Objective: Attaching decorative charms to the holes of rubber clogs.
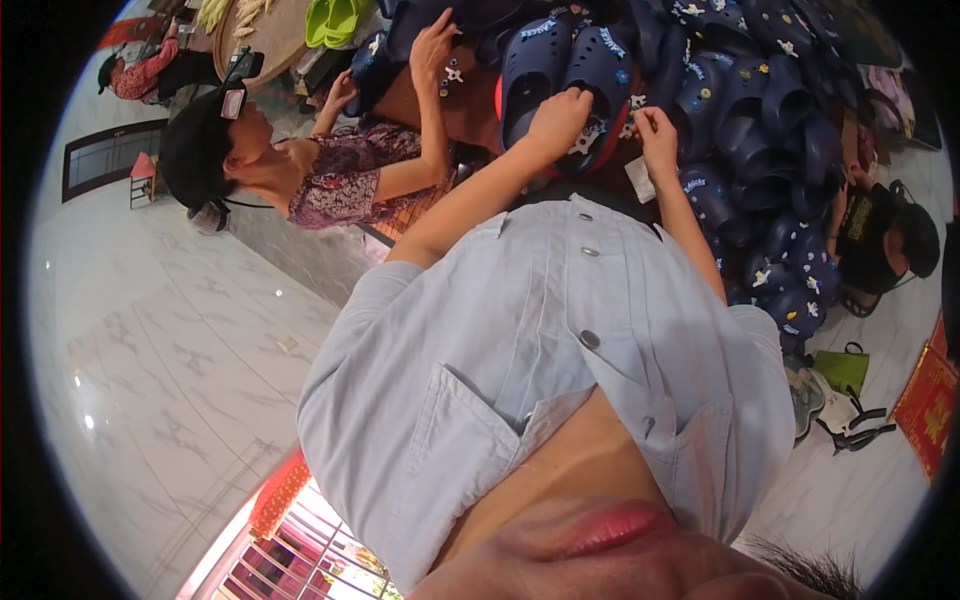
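My left hand (560,115) is curled over the heel end of a navy blue clog (600,70), with a white charm (585,140) just under its fingers. My right hand (655,130) is right beside it, its fingertips pinched on a small white charm (636,103) at the clog's edge. A second navy clog (535,65) lies next to the first on a red surface. My forearms reach up from my light blue buttoned shirt (560,340), which fills the middle of the view.
A large pile of navy clogs with charms (770,110) spreads to the upper right. A co-worker in a black cap and patterned top (345,180) reaches a hand (435,45) to other clogs. Another person in a black cap (890,240) sits on the right. Green clogs (335,20) lie at the top.
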Available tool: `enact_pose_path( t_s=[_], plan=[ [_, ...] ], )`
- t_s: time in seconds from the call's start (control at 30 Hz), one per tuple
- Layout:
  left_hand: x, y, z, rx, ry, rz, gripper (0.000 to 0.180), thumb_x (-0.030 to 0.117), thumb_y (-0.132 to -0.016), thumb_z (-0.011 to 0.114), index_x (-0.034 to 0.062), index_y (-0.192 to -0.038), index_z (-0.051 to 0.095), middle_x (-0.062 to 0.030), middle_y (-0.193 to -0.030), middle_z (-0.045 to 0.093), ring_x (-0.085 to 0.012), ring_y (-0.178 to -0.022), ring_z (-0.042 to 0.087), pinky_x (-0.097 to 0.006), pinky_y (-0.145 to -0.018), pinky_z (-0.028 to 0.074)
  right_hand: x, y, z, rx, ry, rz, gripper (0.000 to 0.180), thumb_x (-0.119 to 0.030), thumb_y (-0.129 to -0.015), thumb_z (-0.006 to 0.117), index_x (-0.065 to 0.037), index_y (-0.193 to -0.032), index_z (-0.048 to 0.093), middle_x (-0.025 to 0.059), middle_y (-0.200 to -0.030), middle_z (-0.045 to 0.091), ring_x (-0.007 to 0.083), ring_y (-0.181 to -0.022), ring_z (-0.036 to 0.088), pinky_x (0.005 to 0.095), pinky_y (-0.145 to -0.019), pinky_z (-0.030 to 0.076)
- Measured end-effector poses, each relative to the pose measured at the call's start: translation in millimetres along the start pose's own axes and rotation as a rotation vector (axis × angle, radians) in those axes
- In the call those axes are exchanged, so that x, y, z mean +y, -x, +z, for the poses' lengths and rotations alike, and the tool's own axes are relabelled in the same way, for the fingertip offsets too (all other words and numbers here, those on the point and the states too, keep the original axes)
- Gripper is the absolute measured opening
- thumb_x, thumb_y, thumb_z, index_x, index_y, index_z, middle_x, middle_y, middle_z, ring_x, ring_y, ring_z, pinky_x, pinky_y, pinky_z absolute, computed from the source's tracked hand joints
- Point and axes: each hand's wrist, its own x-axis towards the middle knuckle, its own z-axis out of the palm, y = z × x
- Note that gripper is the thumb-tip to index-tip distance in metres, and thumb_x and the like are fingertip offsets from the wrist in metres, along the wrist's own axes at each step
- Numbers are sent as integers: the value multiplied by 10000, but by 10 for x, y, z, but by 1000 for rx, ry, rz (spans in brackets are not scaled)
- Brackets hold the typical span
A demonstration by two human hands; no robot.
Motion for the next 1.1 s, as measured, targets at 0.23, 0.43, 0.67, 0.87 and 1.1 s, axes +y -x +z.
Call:
enact_pose_path(
  t_s=[0.23,0.43,0.67,0.87,1.1],
  plan=[
    [-39,22,-68,206,671,-229,81,37,-788,645,-10,-853,654,-165,-792,661,-222,-647,669,-306,-587,511,56,-78,38,-17,49,-71,163,-183,-907,579,-25,-910,614,20,-679,595,84,-606,548,230,-553,432],
    [-41,97,-110,123,779,-281,130,67,-741,716,-10,-831,663,-89,-763,678,-120,-687,649,-253,-628,505,30,-63,61,-30,5,-52,189,-214,-908,588,-28,-919,618,15,-705,600,77,-621,551,219,-553,437],
    [-68,138,-85,156,966,-321,210,59,-730,734,-3,-917,664,-72,-830,691,-116,-742,649,-242,-666,508,8,-55,74,-22,32,-65,187,-220,-907,590,-37,-933,621,14,-714,604,80,-641,564,220,-569,449],
    [-82,107,-177,182,1035,-378,222,62,-776,717,1,-982,659,-63,-887,684,-106,-809,636,-236,-722,501,-67,-43,90,-6,71,-54,181,-213,-900,595,-39,-943,621,16,-721,610,89,-652,574,231,-588,460],
    [-469,-298,-357,337,896,-290,203,140,-765,730,20,-924,693,-70,-830,708,-122,-766,669,-257,-682,515,-386,41,158,15,348,-352,282,-194,-859,634,-49,-1094,578,86,-839,580,202,-780,584,311,-686,457]
  ],
)
